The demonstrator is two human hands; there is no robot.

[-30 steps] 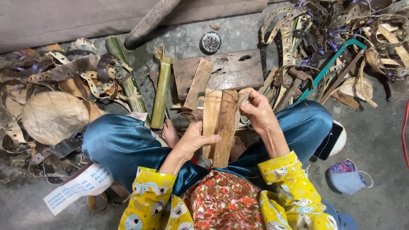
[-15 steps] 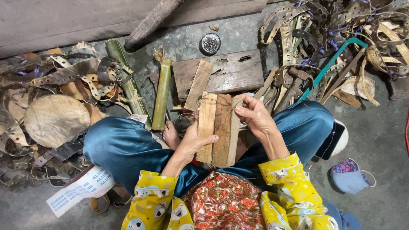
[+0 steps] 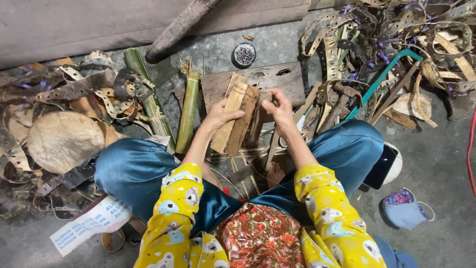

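Observation:
I sit cross-legged on a concrete floor. My left hand [image 3: 218,118] grips two flat wooden slats [image 3: 234,121] held side by side, raised above my lap. My right hand [image 3: 277,106] pinches a thin strip by the slats' upper right edge, fingers closed on it. Under the hands lies a dark wooden board [image 3: 270,79]. A green bamboo section [image 3: 188,111] lies just left of my left hand.
A small round tin of nails [image 3: 244,53] sits beyond the board. A hammer [image 3: 339,101] and a teal-framed saw [image 3: 384,77] lie to the right among perforated straps [image 3: 436,44]. A round flat piece [image 3: 64,141] and scrap strips lie left. A cloth mask [image 3: 404,211] lies lower right.
Both hands have lifted the slats up and away from my lap toward the board. The right hand stays at the slats' upper right edge.

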